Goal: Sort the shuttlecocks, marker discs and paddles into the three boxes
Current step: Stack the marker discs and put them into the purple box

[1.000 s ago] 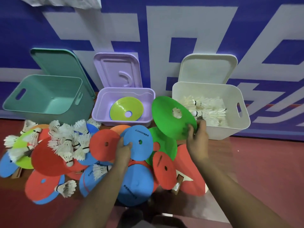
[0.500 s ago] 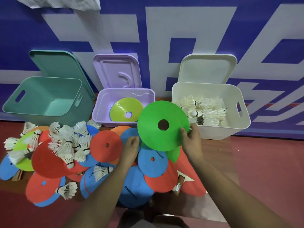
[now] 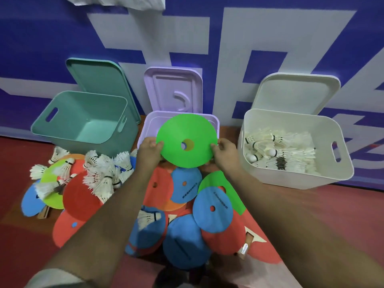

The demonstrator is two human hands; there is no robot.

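A green marker disc (image 3: 182,132) hangs over the lilac box (image 3: 216,123) in the middle. My left hand (image 3: 148,151) pinches its left edge and my right hand (image 3: 225,152) pinches its right edge. Through the disc's centre hole a yellow-green disc shows inside that box. The teal box (image 3: 83,121) on the left holds nothing I can see. The white box (image 3: 324,175) on the right holds several shuttlecocks (image 3: 278,150). On the floor below my arms lies a heap of red, blue, green and orange discs (image 3: 212,208), with loose shuttlecocks (image 3: 104,175) at its left.
Each box's lid leans on the blue and white wall behind it: the teal lid (image 3: 99,80), the lilac lid (image 3: 172,90), the white lid (image 3: 295,90). A wooden paddle handle (image 3: 44,213) pokes out under the discs at the left. Red floor (image 3: 332,215) lies on the right.
The green disc has moved left from beside the white box to over the lilac box. My left hand rose from the heap and took hold of its left edge.
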